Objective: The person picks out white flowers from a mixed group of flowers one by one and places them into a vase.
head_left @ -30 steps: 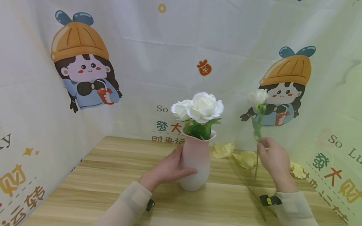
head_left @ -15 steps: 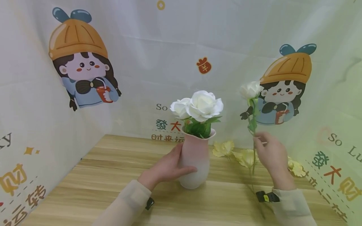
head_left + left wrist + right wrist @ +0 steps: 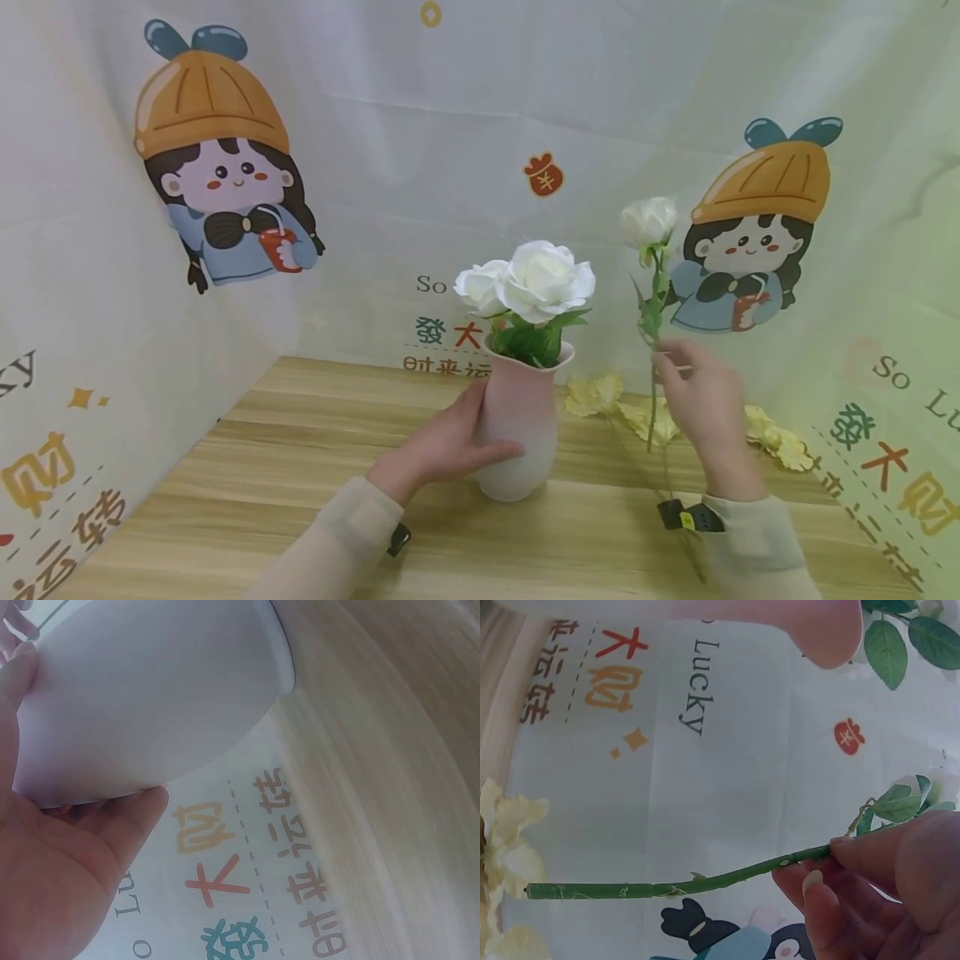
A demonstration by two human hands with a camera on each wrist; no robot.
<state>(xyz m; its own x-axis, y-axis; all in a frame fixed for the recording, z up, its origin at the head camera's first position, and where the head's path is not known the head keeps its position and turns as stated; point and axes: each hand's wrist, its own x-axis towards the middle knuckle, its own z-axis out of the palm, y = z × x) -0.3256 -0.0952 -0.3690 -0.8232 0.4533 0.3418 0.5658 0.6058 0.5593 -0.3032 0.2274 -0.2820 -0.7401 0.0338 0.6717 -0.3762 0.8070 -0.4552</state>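
Observation:
A pink-and-white vase (image 3: 517,425) stands upright on the wooden table, holding white roses (image 3: 546,282) with green leaves. My left hand (image 3: 442,446) grips its left side, thumb across the front and fingers behind. To the right, my right hand (image 3: 705,400) pinches the stem of a single white rose (image 3: 649,221), held upright above the table. In the right wrist view the thumb and fingers close on the green stem (image 3: 667,889), whose cut end points away from the hand. The left wrist view shows the vase wall (image 3: 142,690) between thumb and fingers.
Yellow flowers (image 3: 594,395) with thin stems lie on the table (image 3: 300,467) behind and below the right hand. A printed cloth (image 3: 390,167) hangs at the back and along both sides.
My right hand has moved left and slightly up with the white rose, bringing it closer to the vase. The left hand and the vase have stayed in place.

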